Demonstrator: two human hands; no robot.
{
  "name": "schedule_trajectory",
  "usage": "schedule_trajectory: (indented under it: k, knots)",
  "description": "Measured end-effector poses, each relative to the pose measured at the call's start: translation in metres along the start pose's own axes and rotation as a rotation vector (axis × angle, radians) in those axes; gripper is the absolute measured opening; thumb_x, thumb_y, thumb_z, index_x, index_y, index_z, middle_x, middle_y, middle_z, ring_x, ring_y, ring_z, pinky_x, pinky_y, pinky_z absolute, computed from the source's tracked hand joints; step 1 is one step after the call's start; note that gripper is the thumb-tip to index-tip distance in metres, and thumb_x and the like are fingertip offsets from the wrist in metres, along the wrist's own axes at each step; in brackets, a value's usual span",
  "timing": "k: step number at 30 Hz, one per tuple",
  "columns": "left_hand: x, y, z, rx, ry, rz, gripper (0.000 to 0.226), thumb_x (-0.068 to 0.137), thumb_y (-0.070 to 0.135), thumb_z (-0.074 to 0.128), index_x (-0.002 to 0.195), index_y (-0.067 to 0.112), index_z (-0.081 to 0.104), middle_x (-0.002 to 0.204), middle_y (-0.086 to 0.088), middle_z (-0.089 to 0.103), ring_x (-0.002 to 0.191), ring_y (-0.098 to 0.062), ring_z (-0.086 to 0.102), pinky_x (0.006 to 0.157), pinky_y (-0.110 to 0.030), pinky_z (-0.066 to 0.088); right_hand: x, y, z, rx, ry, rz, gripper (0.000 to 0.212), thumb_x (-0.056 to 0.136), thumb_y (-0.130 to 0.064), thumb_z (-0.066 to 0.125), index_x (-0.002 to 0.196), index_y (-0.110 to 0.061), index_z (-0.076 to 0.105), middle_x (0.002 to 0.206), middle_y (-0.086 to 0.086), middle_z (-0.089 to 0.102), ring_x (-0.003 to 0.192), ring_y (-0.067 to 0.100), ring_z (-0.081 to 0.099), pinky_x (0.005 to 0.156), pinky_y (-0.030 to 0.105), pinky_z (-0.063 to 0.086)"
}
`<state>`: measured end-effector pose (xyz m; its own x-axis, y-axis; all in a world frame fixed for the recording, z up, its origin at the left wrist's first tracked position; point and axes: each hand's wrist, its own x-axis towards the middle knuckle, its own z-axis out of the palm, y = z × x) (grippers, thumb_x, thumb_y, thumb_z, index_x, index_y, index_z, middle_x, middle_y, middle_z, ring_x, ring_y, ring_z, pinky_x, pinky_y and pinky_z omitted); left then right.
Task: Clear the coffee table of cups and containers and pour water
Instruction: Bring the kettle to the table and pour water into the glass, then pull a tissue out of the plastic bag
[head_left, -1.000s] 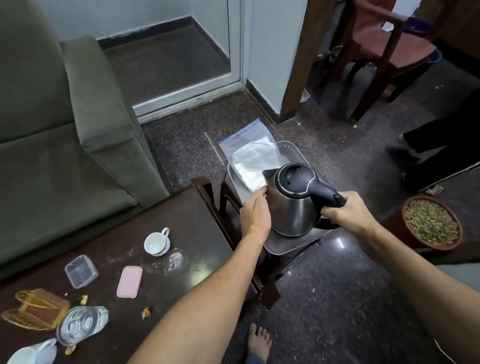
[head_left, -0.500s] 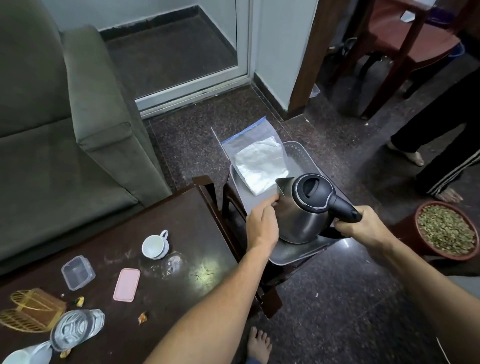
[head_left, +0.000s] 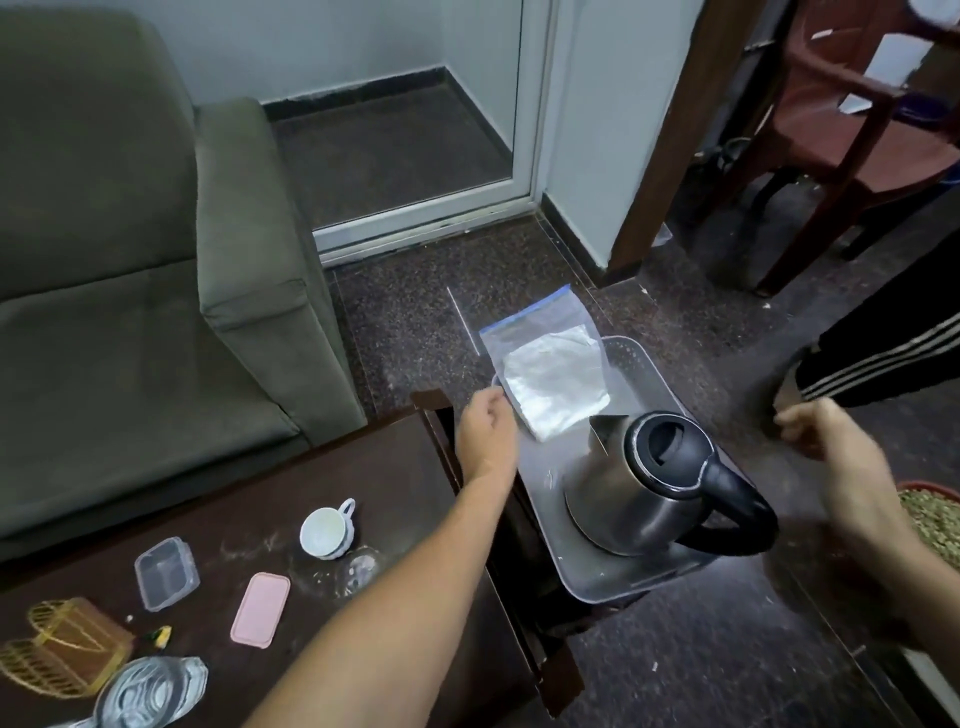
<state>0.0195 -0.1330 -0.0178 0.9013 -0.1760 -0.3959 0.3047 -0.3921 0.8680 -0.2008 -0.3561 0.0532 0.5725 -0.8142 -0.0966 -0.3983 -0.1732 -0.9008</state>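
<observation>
A steel kettle (head_left: 634, 493) with a black lid and handle stands on a grey plastic tray (head_left: 592, 579) set on a stool beside the dark coffee table (head_left: 405, 483). My left hand (head_left: 485, 431) hovers at the tray's left rim, fingers loosely curled, with nothing seen in it. Blurred and off the kettle handle, my right hand (head_left: 836, 452) is to the right of the kettle and holds nothing. On the table lie a white cup (head_left: 324, 530) on its side, a clear container (head_left: 166, 571), a pink lid (head_left: 260, 608) and a glass vessel (head_left: 150, 691).
A zip bag (head_left: 550, 384) with white contents lies at the tray's far end. A green sofa (head_left: 130, 286) borders the table on the left. Another person's legs (head_left: 883, 353), a pot of green seeds (head_left: 935, 514) and a red chair (head_left: 857, 130) are at the right.
Both hands have come off the kettle, which now stands alone on the tray. My left hand moved left to the tray rim and my right hand pulled away to the right.
</observation>
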Motion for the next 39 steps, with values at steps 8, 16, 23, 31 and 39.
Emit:
schedule_trajectory:
  k: [8,16,23,31,39]
  knots:
    - [0.085,0.016,0.021,-0.012,0.063,-0.004,0.034,0.103,0.037,0.054,0.128,0.019,0.069,0.120,-0.002,0.074,0.115,-0.026,0.067,0.101,-0.040,0.055,0.039,-0.054,0.106,-0.337,-0.211,-0.370,0.007,0.091,-0.023,0.069,0.092,-0.029,0.066,0.096,-0.011,0.065,0.090,0.011,0.061,0.084,0.034,0.048]
    - [0.115,0.017,0.043,-0.013,0.130,0.031,0.028,0.104,0.036,0.058,0.114,0.014,0.073,0.112,-0.004,0.077,0.106,-0.027,0.070,0.080,-0.028,0.046,0.121,-0.072,0.225,-0.962,-0.538,-0.608,0.048,0.100,-0.015,0.048,0.148,-0.021,0.049,0.160,0.001,0.043,0.146,0.028,0.035,0.115,0.045,0.030]
    - [0.104,0.019,0.029,-0.010,0.067,0.278,0.024,0.106,0.026,0.056,0.097,0.012,0.072,0.089,-0.009,0.073,0.083,-0.026,0.065,0.077,-0.040,0.052,0.135,-0.084,0.253,-1.056,-0.574,-0.768,0.049,0.109,-0.029,0.039,0.157,-0.024,0.039,0.160,0.003,0.043,0.153,0.026,0.027,0.126,0.055,0.005]
    - [0.070,0.045,-0.018,-0.004,0.049,0.528,0.022,0.104,0.028,0.060,0.092,0.014,0.073,0.073,0.000,0.068,0.063,-0.011,0.052,0.059,-0.023,0.041,0.116,-0.143,0.228,-1.139,-0.540,-1.052,0.033,0.105,-0.032,0.041,0.114,-0.020,0.070,0.111,0.000,0.075,0.116,0.026,0.059,0.124,0.055,0.014]
    - [0.017,0.108,-0.106,-0.018,0.153,0.632,0.019,0.103,0.029,0.061,0.098,0.022,0.079,0.086,0.009,0.077,0.078,-0.002,0.063,0.067,-0.015,0.044,0.056,-0.249,0.211,-1.175,-0.498,-1.208,0.033,0.097,-0.031,0.047,0.092,-0.017,0.076,0.097,0.006,0.074,0.113,0.026,0.060,0.127,0.055,0.005]
